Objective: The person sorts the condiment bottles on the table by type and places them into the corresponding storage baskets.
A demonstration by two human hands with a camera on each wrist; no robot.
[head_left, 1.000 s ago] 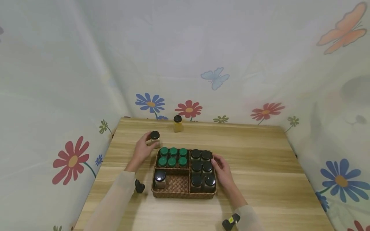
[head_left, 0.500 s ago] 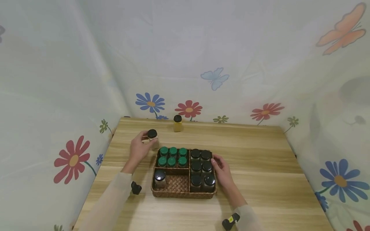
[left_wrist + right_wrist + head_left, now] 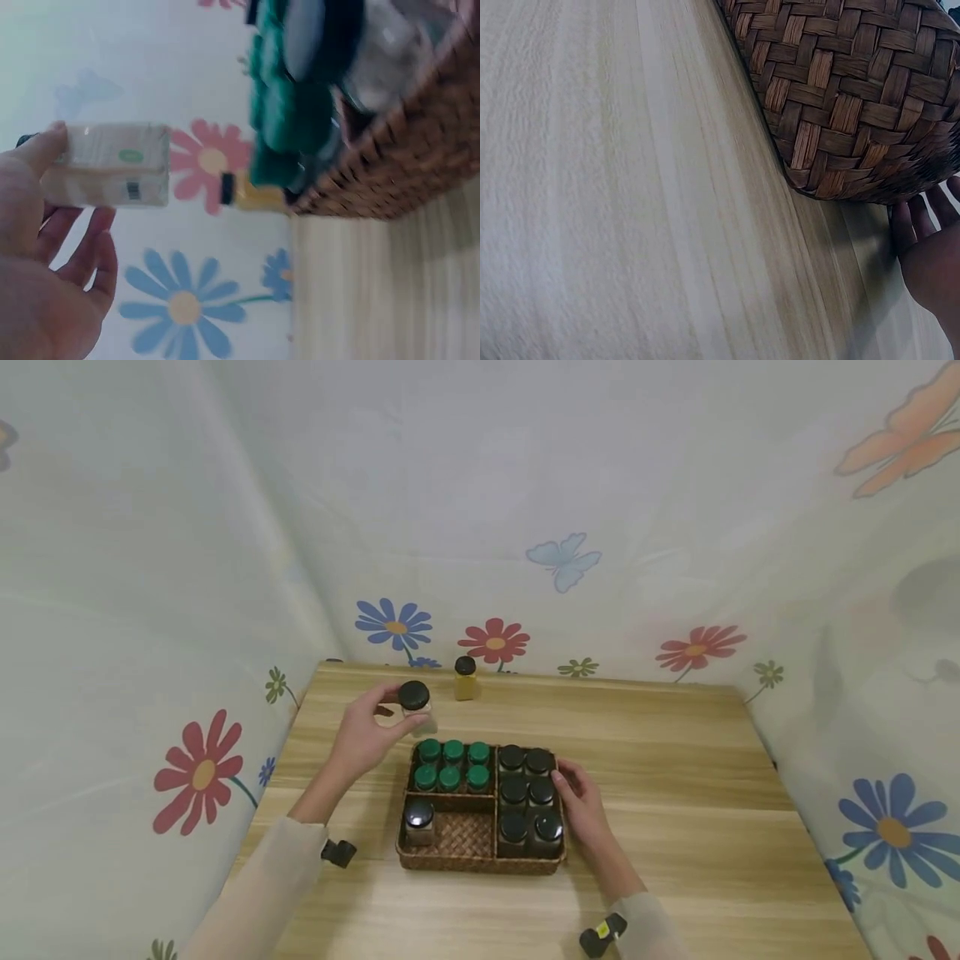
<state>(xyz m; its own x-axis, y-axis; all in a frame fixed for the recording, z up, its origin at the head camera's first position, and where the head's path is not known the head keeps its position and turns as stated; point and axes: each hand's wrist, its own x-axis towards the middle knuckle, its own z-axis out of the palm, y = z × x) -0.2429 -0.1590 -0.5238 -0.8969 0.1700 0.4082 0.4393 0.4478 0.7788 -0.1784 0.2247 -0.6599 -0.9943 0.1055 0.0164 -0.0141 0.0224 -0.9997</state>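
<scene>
Near the back left, my left hand (image 3: 367,732) grips a small spice jar (image 3: 416,715) with a black lid between thumb and fingers, raised above the tabletop. In the left wrist view the jar (image 3: 112,165) shows pale contents and a green mark. The woven basket (image 3: 480,863) stands in front of me, split into three compartments. Green-lidded jars (image 3: 450,777) fill its back left one, and black-lidded jars (image 3: 513,793) the right one. One black-lidded jar (image 3: 419,822) stands at the left of the front left compartment. My right hand (image 3: 585,802) rests against the basket's right side, fingers along the outer wall (image 3: 855,112).
A yellow jar (image 3: 465,681) with a black lid stands at the table's back edge, behind the basket. The wooden table (image 3: 675,827) meets flower-printed curtains (image 3: 637,568) at the back and sides.
The left hand has lifted the spice jar higher, and it has come slightly right after a small shift left. The right hand stays at the basket.
</scene>
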